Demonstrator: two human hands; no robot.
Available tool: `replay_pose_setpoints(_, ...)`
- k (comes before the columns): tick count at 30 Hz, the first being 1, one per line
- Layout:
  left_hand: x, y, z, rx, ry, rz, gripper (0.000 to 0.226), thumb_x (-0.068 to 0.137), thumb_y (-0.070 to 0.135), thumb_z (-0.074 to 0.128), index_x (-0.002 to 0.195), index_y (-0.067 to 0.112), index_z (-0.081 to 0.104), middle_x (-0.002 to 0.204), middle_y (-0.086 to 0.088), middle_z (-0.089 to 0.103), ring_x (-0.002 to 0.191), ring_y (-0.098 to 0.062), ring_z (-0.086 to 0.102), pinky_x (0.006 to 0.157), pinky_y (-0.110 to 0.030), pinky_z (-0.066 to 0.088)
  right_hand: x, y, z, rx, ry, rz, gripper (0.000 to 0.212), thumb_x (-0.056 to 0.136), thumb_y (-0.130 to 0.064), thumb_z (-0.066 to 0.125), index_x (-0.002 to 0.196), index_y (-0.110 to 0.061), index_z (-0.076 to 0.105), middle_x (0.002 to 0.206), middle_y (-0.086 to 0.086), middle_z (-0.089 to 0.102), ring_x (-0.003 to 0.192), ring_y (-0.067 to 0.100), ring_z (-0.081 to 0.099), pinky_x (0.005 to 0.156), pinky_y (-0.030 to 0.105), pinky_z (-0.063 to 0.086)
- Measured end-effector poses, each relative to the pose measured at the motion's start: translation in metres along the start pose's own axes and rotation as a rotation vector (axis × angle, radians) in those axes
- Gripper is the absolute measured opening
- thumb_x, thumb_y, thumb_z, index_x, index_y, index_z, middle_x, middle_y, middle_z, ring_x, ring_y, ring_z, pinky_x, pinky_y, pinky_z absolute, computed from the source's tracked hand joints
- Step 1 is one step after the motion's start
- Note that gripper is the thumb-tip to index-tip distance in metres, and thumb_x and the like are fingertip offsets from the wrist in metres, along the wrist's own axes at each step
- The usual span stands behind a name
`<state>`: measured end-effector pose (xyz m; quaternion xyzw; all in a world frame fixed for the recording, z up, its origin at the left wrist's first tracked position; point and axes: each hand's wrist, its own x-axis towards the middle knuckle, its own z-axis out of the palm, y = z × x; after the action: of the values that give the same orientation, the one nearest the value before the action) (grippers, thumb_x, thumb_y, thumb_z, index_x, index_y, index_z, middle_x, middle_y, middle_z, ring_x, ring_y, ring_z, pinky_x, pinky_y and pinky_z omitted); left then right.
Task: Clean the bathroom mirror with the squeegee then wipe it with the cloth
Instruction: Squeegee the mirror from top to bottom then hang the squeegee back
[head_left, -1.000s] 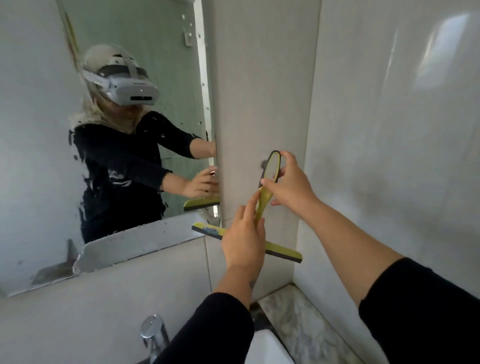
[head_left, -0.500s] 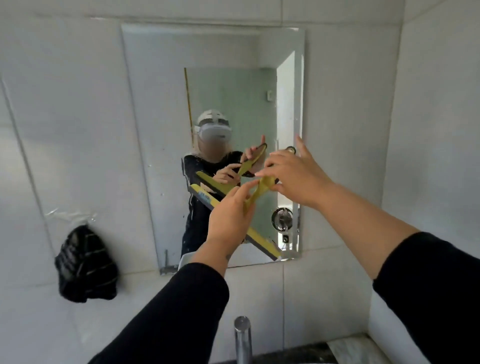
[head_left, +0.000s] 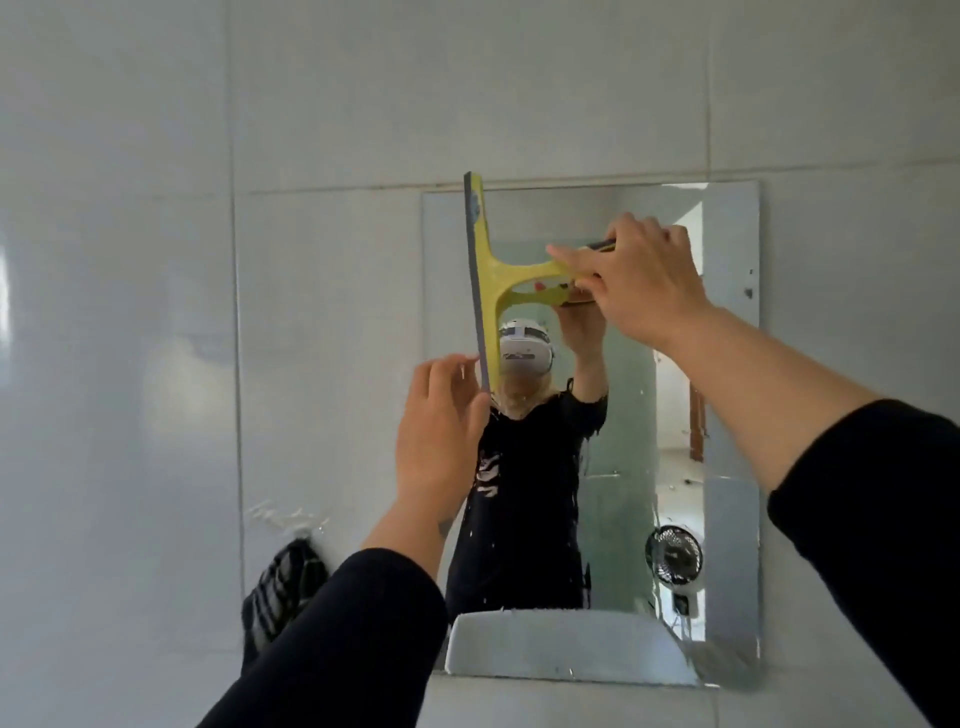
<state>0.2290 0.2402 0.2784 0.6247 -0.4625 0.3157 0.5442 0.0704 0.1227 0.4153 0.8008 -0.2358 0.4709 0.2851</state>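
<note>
A yellow squeegee (head_left: 496, 280) is raised before the upper left of the wall mirror (head_left: 727, 395), its dark blade standing upright and its handle pointing right. My right hand (head_left: 641, 283) is closed around the handle. My left hand (head_left: 441, 441) is below it, fingers touching the blade's lower end. The mirror carries water drops and streaks and reflects the person. A dark checked cloth (head_left: 283, 592) hangs on the tiled wall left of the mirror, partly hidden by my left sleeve.
Large pale tiles (head_left: 130, 364) cover the wall all round the mirror. The mirror reflects a white basin rim (head_left: 561, 644) and a small black fan (head_left: 674, 556) at its lower right.
The squeegee has been lifted from low by the mirror's right side to its upper left and turned so the blade stands upright. The view tilted up and back.
</note>
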Motion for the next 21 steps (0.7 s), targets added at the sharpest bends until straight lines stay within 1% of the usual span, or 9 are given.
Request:
replay_pose_setpoints(2, 0.004, -0.014, 0.004, 0.018, -0.005, -0.023, 0.040, 0.092, 0.026, 0.057, 0.129, 0.022, 0.045, 0.131, 0.007, 0.042, 0.102, 0.001, 0.042, 0.084, -0.021, 0.041, 0.021, -0.004, 0.005, 0.040, 0.033, 0.051, 0.041, 0.100, -0.031, 0.041, 0.135, -0.051, 0.040, 0.109, 0.012, 0.048, 0.105, 0.033, 0.045, 0.088, 0.043, 0.031)
replay_pose_setpoints(4, 0.007, -0.026, 0.014, 0.041, -0.036, -0.033, 0.044, 0.090, 0.027, 0.059, 0.131, 0.024, 0.043, 0.134, 0.007, 0.041, 0.111, -0.006, 0.048, 0.089, -0.028, 0.048, 0.040, -0.010, 0.010, 0.053, 0.054, 0.087, 0.043, 0.100, -0.028, 0.038, 0.135, -0.054, 0.038, 0.114, 0.010, 0.045, 0.108, 0.032, 0.043, 0.088, 0.044, 0.030)
replay_pose_setpoints(6, 0.010, -0.034, 0.025, 0.085, -0.070, -0.034, 0.051, 0.089, 0.033, 0.060, 0.135, 0.025, 0.038, 0.140, 0.008, 0.036, 0.123, -0.012, 0.045, 0.097, -0.035, 0.049, 0.054, -0.018, 0.014, 0.062, 0.063, 0.101, 0.046, 0.100, -0.025, 0.038, 0.136, -0.054, 0.036, 0.119, 0.008, 0.044, 0.111, 0.032, 0.041, 0.089, 0.044, 0.030)
replay_pose_setpoints(9, 0.015, -0.039, 0.043, 0.193, -0.082, -0.008, 0.061, 0.089, 0.047, 0.057, 0.140, 0.029, 0.030, 0.153, 0.006, 0.021, 0.139, -0.015, 0.028, 0.111, -0.036, 0.036, 0.070, -0.030, 0.022, 0.066, 0.050, 0.105, 0.052, 0.101, -0.022, 0.035, 0.139, -0.056, 0.028, 0.125, 0.006, 0.041, 0.113, 0.032, 0.039, 0.089, 0.045, 0.031)
replay_pose_setpoints(11, 0.017, -0.039, 0.051, 0.259, -0.067, 0.005, 0.071, 0.086, 0.055, 0.056, 0.144, 0.030, 0.024, 0.158, 0.002, 0.013, 0.144, -0.018, 0.017, 0.117, -0.035, 0.026, 0.079, -0.040, 0.028, 0.072, 0.045, 0.100, 0.055, 0.101, -0.020, 0.034, 0.140, -0.058, 0.023, 0.126, 0.006, 0.041, 0.114, 0.032, 0.038, 0.090, 0.047, 0.031)
replay_pose_setpoints(13, 0.016, -0.039, 0.058, 0.287, -0.063, -0.018, 0.080, 0.082, 0.060, 0.056, 0.146, 0.032, 0.018, 0.159, -0.001, 0.005, 0.146, -0.021, 0.010, 0.118, -0.036, 0.018, 0.088, -0.048, 0.035, 0.071, 0.036, 0.089, 0.057, 0.100, -0.020, 0.038, 0.139, -0.059, 0.021, 0.127, 0.007, 0.040, 0.116, 0.032, 0.037, 0.092, 0.049, 0.032)
replay_pose_setpoints(16, 0.015, -0.040, 0.068, 0.330, -0.096, -0.057, 0.089, 0.079, 0.064, 0.056, 0.147, 0.033, 0.007, 0.159, -0.003, -0.007, 0.147, -0.023, 0.000, 0.120, -0.039, 0.013, 0.094, -0.052, 0.043, 0.040, 0.039, 0.072, 0.058, 0.100, -0.022, 0.040, 0.139, -0.060, 0.020, 0.125, 0.009, 0.041, 0.117, 0.032, 0.038, 0.093, 0.050, 0.032)
replay_pose_setpoints(19, 0.016, -0.040, 0.073, 0.372, -0.132, -0.092, 0.096, 0.079, 0.062, 0.057, 0.147, 0.033, -0.003, 0.158, -0.001, -0.019, 0.147, -0.021, -0.014, 0.121, -0.038, 0.006, 0.093, -0.045, 0.045, 0.026, 0.060, 0.050, 0.057, 0.100, -0.021, 0.037, 0.141, -0.056, 0.020, 0.117, 0.011, 0.043, 0.112, 0.031, 0.038, 0.089, 0.045, 0.033)
replay_pose_setpoints(21, 0.017, -0.039, 0.074, 0.384, -0.148, -0.108, 0.096, 0.080, 0.059, 0.060, 0.148, 0.032, -0.003, 0.158, -0.002, -0.020, 0.147, -0.021, -0.015, 0.120, -0.037, 0.006, 0.090, -0.038, 0.044, 0.027, 0.069, 0.038, 0.055, 0.100, -0.021, 0.036, 0.142, -0.054, 0.021, 0.114, 0.011, 0.043, 0.110, 0.031, 0.037, 0.087, 0.044, 0.033)
